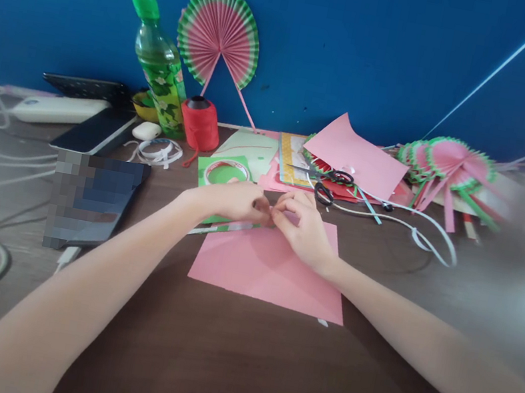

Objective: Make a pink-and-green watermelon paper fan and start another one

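A pink paper sheet (pixel 270 269) lies on the brown table (pixel 214 357) in front of me. Over its far edge my left hand (pixel 245 204) and my right hand (pixel 302 227) meet, fingertips pinched close together. What they hold between them is too small to make out. Green paper and a thin pale strip show beneath my left hand. Just behind that hand, a roll of tape (pixel 227 172) rests on green paper. Scissors (pixel 325 192) with dark handles lie beyond my right hand.
A folded pink-green fan (pixel 219 36) leans on the blue wall beside a green bottle (pixel 160 70) and red container (pixel 200 124). A tablet (pixel 103 202) and cables are left. Colored papers, a pink sheet (pixel 356 155) and more fans (pixel 451 165) lie back right.
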Tool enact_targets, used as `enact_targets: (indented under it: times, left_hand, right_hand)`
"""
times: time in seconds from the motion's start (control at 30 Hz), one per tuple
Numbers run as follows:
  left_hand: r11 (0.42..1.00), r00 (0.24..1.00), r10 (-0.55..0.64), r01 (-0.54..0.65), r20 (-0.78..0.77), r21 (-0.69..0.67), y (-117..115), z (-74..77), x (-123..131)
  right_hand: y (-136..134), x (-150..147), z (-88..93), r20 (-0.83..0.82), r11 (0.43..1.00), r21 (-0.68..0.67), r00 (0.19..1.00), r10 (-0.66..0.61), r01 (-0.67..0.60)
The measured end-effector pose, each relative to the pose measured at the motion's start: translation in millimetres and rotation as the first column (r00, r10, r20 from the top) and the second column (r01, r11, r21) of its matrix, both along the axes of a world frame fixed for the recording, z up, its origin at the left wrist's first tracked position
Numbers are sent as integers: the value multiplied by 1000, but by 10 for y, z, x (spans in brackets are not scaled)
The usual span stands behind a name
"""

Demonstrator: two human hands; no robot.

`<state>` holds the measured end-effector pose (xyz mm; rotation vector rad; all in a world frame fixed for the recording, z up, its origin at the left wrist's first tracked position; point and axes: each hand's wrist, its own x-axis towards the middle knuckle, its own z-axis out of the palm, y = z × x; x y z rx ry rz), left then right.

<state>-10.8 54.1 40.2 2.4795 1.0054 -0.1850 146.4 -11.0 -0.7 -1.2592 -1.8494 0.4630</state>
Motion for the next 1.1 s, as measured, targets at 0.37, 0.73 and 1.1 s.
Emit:
enact_targets:
  times: [0.37, 0.73, 1.1]
  left_hand:
    - [999, 999, 50, -50, -4, 22, -65, 39, 37]
    - [1000, 1000, 22, -22, 2, 5, -56, 73, 51]
    - [998, 998, 58, -58, -2, 10, -100, 92, 81]
  right_hand:
    - [-20, -1, -22, 115, 980, 198, 993, 9, -31]
    - [151, 139, -42, 208, 999, -1, 977, 50, -51]
    - [144, 84, -89, 234, 999, -33, 972, 4, 4]
